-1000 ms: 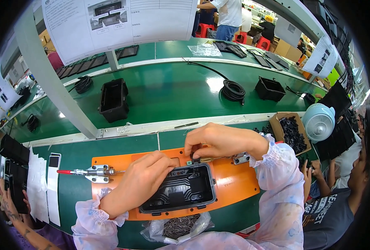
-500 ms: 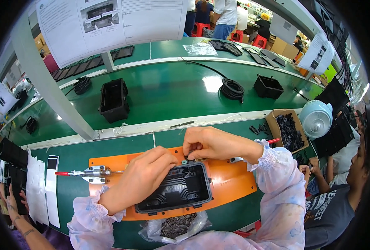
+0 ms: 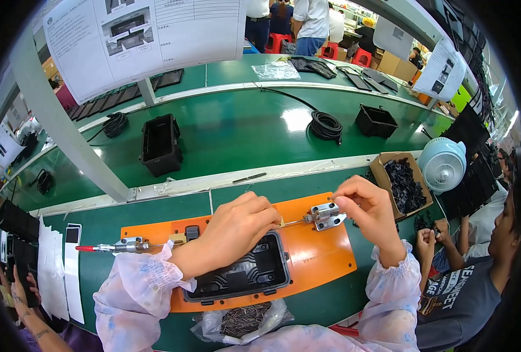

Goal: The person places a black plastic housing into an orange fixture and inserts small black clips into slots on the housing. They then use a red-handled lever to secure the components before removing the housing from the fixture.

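Right now the left hand [image 3: 240, 226] rests on the upper edge of the black rectangular moulded plastic housing [image 3: 240, 274], fingers curled and pressed together over its rim at about 12 o'clock of the part; whether they pinch anything small under there, cannot tell. The housing sits open side up in the orange flat fixture plate [image 3: 322, 258], low centre of the green workbench [image 3: 260, 138]. The right hand [image 3: 367, 214] is at 2 o'clock from the housing, thumb and forefinger pinched on the silver metal toggle clamp [image 3: 326, 216] bolted to the plate's right end. A second silver toggle clamp with a red-tipped handle [image 3: 116, 247] lies at 9 o'clock, untouched.

Handling guess: housing looks light, stiff, thin-walled plastic with ribs inside; smooth, maybe a bit slippery, unlikely to break but edges could flex. Best hold is across the long rim walls, not the ribbed floor.

Other stuff: clear plastic bag of small dark parts [image 3: 243, 320] at 6 o'clock, just below the plate. Brown cardboard box of black small pieces [image 3: 402, 182] at 3 o'clock, pale blue round fan [image 3: 445, 164] beside it. Another black plastic box [image 3: 159, 144] at 11 o'clock, coiled black cable [image 3: 326, 124] at 1 o'clock. Co-worker in a grey shirt at far right.
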`<state>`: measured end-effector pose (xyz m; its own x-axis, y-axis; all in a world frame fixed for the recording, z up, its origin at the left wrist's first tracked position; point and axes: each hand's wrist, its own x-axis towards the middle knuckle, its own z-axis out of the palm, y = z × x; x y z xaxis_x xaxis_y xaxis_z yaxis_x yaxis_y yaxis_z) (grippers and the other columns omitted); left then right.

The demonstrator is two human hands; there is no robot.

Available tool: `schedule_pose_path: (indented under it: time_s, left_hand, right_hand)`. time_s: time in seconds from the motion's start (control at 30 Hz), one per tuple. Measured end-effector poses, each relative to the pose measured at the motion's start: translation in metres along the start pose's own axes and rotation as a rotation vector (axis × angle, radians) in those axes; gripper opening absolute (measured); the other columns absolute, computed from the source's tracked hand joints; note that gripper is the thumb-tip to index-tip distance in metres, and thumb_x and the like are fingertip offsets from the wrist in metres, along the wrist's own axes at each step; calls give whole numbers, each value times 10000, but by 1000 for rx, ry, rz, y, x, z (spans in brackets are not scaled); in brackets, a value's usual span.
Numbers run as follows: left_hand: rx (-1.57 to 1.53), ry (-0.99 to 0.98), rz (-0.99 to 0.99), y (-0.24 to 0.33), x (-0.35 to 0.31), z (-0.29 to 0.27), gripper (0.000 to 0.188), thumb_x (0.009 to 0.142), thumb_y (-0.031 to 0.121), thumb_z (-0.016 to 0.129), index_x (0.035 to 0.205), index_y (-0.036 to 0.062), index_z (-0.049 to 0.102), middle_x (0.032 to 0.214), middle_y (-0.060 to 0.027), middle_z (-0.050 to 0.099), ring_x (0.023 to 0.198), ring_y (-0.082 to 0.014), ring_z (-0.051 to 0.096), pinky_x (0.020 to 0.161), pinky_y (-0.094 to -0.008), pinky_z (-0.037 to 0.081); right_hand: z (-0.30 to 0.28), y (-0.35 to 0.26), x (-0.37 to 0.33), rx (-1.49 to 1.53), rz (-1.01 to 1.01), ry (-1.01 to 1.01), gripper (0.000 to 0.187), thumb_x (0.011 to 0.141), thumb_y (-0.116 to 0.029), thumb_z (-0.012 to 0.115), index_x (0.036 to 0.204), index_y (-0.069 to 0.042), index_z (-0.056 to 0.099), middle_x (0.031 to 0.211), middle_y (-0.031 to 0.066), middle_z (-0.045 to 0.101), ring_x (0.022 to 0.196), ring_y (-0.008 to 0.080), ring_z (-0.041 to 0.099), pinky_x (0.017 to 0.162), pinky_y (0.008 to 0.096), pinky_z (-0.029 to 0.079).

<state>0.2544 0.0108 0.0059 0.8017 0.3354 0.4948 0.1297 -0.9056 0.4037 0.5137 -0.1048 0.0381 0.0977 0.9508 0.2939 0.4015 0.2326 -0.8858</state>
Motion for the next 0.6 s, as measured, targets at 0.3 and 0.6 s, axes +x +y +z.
schedule_pose_path:
  time_s: [0.3, 0.6]
  left_hand:
    - [53, 8, -58, 10, -10, -15, 234, 835, 155, 754, 1041, 68, 683, 1000, -51, 618, 917, -253, 601, 755, -369, 525]
    - [165, -119, 196, -1, -32, -27, 471, 820, 244, 803, 1217, 26, 673, 1191, -106, 658, 1116, -295, 621, 935, -458, 506]
  right_hand:
    - [-10, 0, -20, -45, -97, 78, 62, 924, 7, 675, 974, 39, 691, 947, 70, 626, 772, 97, 589, 656, 209, 473]
    - [-39, 34, -45, -46, -36, 397, 59, 961, -18, 649, 975, 28, 684, 936, 40, 628, 686, 57, 555, 569, 184, 397]
